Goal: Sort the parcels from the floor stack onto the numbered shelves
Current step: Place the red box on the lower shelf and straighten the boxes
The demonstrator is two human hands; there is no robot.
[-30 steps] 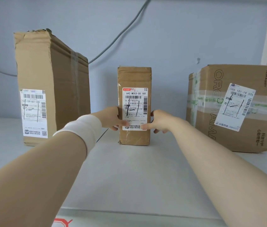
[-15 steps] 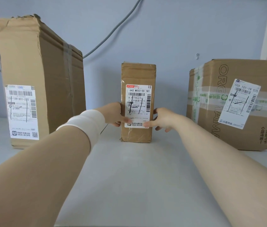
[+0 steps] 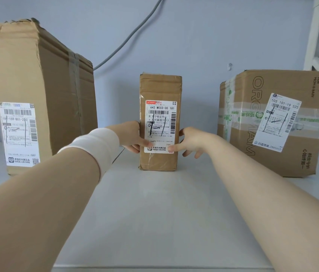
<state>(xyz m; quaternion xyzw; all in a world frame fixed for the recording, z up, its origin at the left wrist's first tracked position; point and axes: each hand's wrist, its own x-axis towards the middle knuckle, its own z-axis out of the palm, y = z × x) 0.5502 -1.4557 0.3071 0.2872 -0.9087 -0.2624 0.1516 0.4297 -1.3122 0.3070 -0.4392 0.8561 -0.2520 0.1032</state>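
Small parcel (image 3: 160,87) stood upright on the shelf (image 3: 154,213), roughly mid-shelf, set well back toward the wall (image 3: 213,36). It was taped shut, so contents were not visible. Its shipping label (image 3: 159,124) faced the camera and read 642 M003-00 181.

Left hand (image 3: 133,137) gripped the parcel's left edge, with the thumb laid across the lower label. A white wristband (image 3: 96,150) sat on that wrist.

Right hand (image 3: 191,141) was at the parcel's right edge. Its thumb tip pressed the label's lower right corner and the other fingers were splayed loose, the lower ones clear of the cardboard.

Tall carton (image 3: 43,91) stood to the left, apart from the parcel. Its top edge was crushed and torn, it was taped closed, and its label faced front.

Wide carton (image 3: 309,154) stood to the right, also apart. It was banded with green-printed tape and carried a tilted label reading 505 101-19 525. Both cartons were sealed, contents unseen.

Grey cable (image 3: 135,36) ran diagonally across the wall behind. A white frame upright (image 3: 315,36) stood at far right.
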